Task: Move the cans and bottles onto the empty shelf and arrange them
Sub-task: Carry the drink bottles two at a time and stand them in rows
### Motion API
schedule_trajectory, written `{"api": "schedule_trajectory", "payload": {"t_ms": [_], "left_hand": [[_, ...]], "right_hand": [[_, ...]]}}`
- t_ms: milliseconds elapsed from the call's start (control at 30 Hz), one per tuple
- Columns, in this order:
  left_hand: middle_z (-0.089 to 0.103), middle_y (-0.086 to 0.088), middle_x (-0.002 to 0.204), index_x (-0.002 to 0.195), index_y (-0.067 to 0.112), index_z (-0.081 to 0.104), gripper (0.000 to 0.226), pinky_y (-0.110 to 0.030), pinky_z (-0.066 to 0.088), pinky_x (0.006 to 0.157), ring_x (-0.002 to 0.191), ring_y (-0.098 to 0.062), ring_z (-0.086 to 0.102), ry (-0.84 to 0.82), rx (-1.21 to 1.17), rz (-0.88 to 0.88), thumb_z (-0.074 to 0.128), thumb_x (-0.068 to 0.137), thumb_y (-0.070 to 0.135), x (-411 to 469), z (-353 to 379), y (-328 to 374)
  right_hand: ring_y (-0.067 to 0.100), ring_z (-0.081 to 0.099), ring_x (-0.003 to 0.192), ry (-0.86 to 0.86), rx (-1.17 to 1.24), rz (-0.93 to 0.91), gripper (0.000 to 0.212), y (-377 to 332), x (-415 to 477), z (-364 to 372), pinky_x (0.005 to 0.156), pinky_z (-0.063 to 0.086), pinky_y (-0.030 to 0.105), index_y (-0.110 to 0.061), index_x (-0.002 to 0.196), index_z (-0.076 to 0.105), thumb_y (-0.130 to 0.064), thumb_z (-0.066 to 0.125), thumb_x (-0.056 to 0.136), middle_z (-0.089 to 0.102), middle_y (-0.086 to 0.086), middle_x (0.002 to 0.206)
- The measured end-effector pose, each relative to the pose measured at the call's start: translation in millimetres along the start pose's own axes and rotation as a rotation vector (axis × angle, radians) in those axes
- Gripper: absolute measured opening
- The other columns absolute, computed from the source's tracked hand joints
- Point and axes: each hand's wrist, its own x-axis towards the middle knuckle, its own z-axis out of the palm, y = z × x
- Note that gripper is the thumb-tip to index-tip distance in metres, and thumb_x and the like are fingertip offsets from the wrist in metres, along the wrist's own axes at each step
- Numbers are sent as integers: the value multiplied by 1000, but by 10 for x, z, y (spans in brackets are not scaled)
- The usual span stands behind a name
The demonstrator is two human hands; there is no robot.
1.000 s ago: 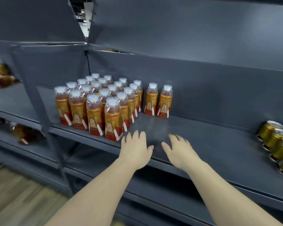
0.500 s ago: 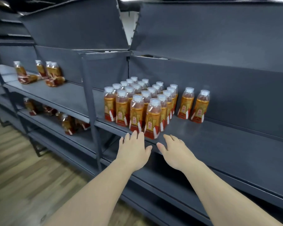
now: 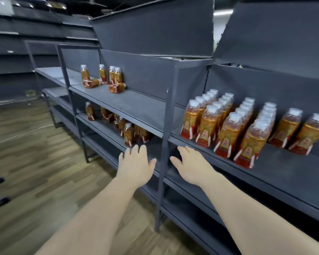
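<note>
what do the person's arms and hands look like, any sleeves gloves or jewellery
Both are bare. The left hand and right hand wear no gloves, and no ring, watch or bracelet shows. The left forearm and right forearm are uncovered all the way to the picture's bottom edge, so no sleeve is in view.
</note>
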Motion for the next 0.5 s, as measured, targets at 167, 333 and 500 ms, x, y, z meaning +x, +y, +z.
{"api": "schedule_trajectory", "payload": {"t_ms": [167,333,500], "left_hand": [[41,-5,152,144,17,37,56,-50,26,118,141,-30,36,28,-9,-37,37,101,53,157,-193,-602],[47,-3,143,136,18,42,50,-50,30,115,135,-30,40,31,-23,-91,38,101,52,352,-261,-1065],[46,-2,143,139,17,40,52,-48,31,114,133,-29,41,46,-3,-135,38,101,53,631,-240,-1448]], "right_hand": [[29,23,149,-13,-15,-60,64,-590,405,190,120,23,48,-15,155,26,-53,30,104,30,9,160],[30,24,148,-47,-45,-135,63,-1071,796,331,120,23,48,-16,155,26,-53,30,105,30,10,160],[31,29,145,-87,-43,-208,59,-1399,1277,474,119,25,49,-15,152,32,-52,30,105,36,10,155]]}}
